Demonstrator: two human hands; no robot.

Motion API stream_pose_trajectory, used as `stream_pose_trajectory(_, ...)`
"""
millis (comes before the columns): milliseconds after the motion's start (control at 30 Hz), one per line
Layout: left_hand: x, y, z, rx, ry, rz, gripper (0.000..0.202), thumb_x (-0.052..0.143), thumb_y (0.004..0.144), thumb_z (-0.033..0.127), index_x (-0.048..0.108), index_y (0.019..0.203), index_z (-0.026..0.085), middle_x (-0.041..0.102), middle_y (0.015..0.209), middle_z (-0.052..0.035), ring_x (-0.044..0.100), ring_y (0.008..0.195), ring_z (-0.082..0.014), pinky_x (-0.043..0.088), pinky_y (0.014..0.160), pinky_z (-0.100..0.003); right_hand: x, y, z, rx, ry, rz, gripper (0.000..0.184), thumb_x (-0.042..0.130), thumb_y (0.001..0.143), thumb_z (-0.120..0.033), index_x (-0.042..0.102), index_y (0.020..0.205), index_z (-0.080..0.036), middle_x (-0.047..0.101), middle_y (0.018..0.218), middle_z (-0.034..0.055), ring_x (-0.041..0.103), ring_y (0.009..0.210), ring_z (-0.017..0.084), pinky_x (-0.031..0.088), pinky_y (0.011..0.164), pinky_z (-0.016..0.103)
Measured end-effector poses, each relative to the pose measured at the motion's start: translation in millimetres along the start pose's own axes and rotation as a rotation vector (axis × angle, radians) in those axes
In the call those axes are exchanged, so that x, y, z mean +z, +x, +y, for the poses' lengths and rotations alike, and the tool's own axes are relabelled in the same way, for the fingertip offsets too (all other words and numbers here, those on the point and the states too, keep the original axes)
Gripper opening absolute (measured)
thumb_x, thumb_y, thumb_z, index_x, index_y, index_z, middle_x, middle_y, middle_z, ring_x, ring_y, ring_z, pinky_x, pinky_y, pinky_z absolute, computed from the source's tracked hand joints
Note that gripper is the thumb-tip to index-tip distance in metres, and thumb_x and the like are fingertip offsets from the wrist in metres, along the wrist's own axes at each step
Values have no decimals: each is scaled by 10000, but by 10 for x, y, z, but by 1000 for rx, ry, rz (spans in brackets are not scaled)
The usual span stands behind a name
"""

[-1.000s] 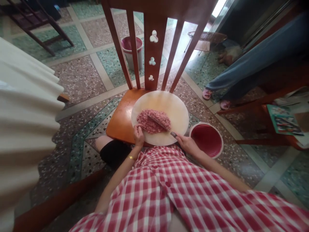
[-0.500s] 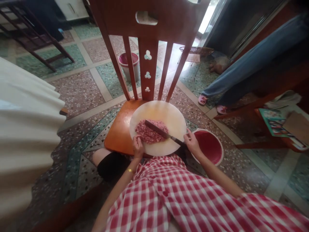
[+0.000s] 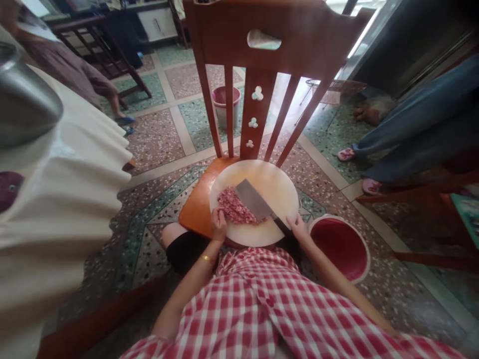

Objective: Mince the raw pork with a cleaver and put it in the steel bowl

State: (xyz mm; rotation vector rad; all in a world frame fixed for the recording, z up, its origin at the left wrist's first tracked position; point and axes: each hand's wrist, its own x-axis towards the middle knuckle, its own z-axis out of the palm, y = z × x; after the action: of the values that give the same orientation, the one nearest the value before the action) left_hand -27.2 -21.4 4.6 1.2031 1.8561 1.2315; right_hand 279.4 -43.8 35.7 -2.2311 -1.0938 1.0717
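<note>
Cleaver (image 3: pixel 255 201): turned since the earlier view from narrow profile to broad face, and now lying across the right part of the minced meat (image 3: pixel 231 205), which is resting on a round pale board (image 3: pixel 282 192) on a wooden chair (image 3: pixel 196 209). Left hand (image 3: pixel 219 225): its grip is pinching the board's near-left rim, beside the meat; right hand (image 3: pixel 299 230): it is meeting the right rim next to the cleaver's handle, though from where I am standing I cannot tell whether its grip is closing on either. Red-lined bucket (image 3: pixel 339 247): standing to the right of the chair.
</note>
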Motion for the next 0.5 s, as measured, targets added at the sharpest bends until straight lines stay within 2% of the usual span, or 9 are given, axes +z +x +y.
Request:
stream_pose_trajectory(67, -75, 126, -62, 29, 21, -16, 227, 391, 872, 357, 548, 890, 195, 581, 854, -63, 552, 825, -186, 453, 793, -320, 83, -38, -109, 27, -39, -41, 676, 533, 756, -548, 493, 1288, -132, 657, 1127, 162, 627, 1020, 276, 481, 857, 382)
stream_pose_trajectory(167, -171, 292, -146, 61, 54, -56, 221, 382, 873, 326, 556, 897, 192, 594, 843, -57, 563, 817, -182, 453, 802, -321, 143, -142, -230, -20, -86, -132, 660, 534, 777, -532, 458, 1307, -147, 674, 1089, 148, 646, 985, 264, 491, 816, 366)
stream_pose_trajectory(267, -213, 379, -192, 89, 79, -61, 222, 373, 874, 298, 562, 901, 186, 604, 858, -62, 571, 828, -183, 455, 805, -324, 87, -292, -278, -64, -200, -253, 652, 563, 777, -505, 452, 1309, -145, 711, 910, 108, 675, 839, 251, 497, 711, 333)
stream_pose_trajectory(333, -212, 390, -202, 101, 91, -49, 224, 371, 873, 294, 563, 903, 182, 608, 867, -69, 573, 837, -188, 455, 811, -330, 14, -373, -312, -73, -320, -332, 536, 556, 785, -502, 570, 1173, -133, 699, 764, 83, 666, 732, 244, 486, 649, 319)
stream_pose_trajectory(400, -202, 382, -203, 96, 97, -39, 223, 373, 870, 294, 562, 904, 181, 610, 868, -72, 574, 840, -191, 455, 817, -336, -32, -413, -387, -91, -357, -436, 386, 557, 782, -498, 660, 907, -147, 671, 681, 65, 649, 682, 230, 479, 615, 305)
stream_pose_trajectory(467, -188, 376, -201, 77, 93, -44, 221, 373, 870, 295, 561, 906, 184, 612, 865, -69, 574, 844, -192, 454, 825, -340, -9, -413, -511, -73, -230, -576, 318, 588, 765, -475, 636, 735, -163, 654, 650, 44, 637, 661, 202, 484, 597, 282)
stream_pose_trajectory(500, -180, 378, -200, 65, 88, -49, 219, 374, 870, 296, 560, 906, 186, 612, 863, -67, 575, 845, -192, 454, 829, -343, 32, -402, -583, -30, -115, -644, 303, 592, 765, -463, 620, 724, -164, 647, 639, 34, 630, 638, 184, 488, 582, 271)
